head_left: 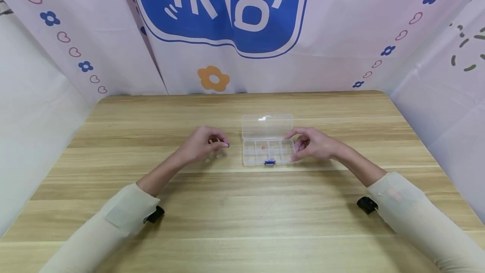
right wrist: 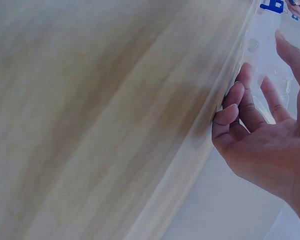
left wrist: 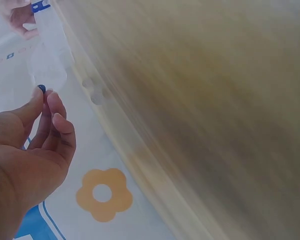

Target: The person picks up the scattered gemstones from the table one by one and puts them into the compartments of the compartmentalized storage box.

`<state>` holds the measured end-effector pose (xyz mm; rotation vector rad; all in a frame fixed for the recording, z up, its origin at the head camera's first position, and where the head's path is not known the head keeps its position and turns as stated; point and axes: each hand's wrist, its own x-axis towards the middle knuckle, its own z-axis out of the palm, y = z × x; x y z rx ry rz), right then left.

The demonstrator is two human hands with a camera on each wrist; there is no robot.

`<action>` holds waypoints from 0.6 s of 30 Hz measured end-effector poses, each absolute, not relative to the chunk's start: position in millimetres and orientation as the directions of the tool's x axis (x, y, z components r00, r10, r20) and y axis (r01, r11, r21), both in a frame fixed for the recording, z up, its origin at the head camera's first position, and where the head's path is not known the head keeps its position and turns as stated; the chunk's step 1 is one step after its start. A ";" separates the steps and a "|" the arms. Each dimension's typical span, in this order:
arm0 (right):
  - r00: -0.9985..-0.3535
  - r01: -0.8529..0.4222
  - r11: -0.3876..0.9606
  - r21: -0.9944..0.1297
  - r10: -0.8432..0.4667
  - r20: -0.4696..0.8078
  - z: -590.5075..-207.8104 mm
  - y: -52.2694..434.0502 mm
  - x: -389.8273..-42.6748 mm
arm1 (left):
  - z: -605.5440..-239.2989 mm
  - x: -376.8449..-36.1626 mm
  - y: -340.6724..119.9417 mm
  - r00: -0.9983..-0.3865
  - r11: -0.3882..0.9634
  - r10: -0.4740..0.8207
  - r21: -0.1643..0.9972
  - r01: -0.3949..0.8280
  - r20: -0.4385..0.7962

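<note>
My left hand (head_left: 202,144) pinches a small, dark blue, rounded piece (left wrist: 41,88) between thumb and fingertips, a little left of a clear plastic compartment box (head_left: 268,164). The box lies on the table with its lid (head_left: 267,126) swung back and a blue latch (head_left: 270,162) at the front. My right hand (head_left: 312,143) holds the box's right end, index finger at the back edge and thumb by the front right. A small orange-red piece (head_left: 263,148) lies in one back compartment. Two small clear round pieces (left wrist: 97,96) rest on the table below the left hand.
The wooden table (head_left: 242,214) ends at a white cloth backdrop (head_left: 326,70) with a blue emblem and an orange flower. White cloth also hangs at both sides. A black wrist camera (head_left: 366,205) sits under the right sleeve, another (head_left: 154,214) by the left cuff.
</note>
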<state>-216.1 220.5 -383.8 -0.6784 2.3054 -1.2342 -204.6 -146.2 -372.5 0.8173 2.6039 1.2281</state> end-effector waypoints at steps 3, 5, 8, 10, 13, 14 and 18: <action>-0.785 -0.213 0.482 -0.850 -0.602 -0.144 -383.5 220.6 -216.1 | -371.9 -204.6 -142.4 -0.839 0.505 0.537 0.764 0.400 0.084; -0.785 -0.212 0.482 -0.850 -0.602 -0.145 -383.4 220.8 -216.1 | -372.7 -205.0 -140.0 -0.836 0.493 0.541 0.773 0.399 0.087; -0.785 -0.211 0.479 -0.852 -0.602 -0.144 -383.5 221.4 -216.2 | -373.7 -205.3 -136.6 -0.832 0.477 0.545 0.781 0.404 0.098; -0.786 -0.210 0.478 -0.853 -0.602 -0.144 -383.6 221.8 -216.4 | -373.9 -205.5 -134.3 -0.832 0.471 0.545 0.784 0.404 0.101; -0.786 -0.211 0.477 -0.853 -0.602 -0.142 -383.9 222.1 -216.6 | -372.7 -205.0 -130.8 -0.838 0.479 0.538 0.784 0.395 0.093; -0.786 -0.211 0.478 -0.853 -0.602 -0.142 -384.0 222.0 -216.7 | -372.3 -205.0 -129.6 -0.839 0.483 0.537 0.783 0.392 0.088; -0.783 -0.217 0.476 -0.852 -0.606 -0.139 -384.1 221.1 -216.7 | -370.5 -205.7 -123.2 -0.835 0.482 0.545 0.787 0.384 0.074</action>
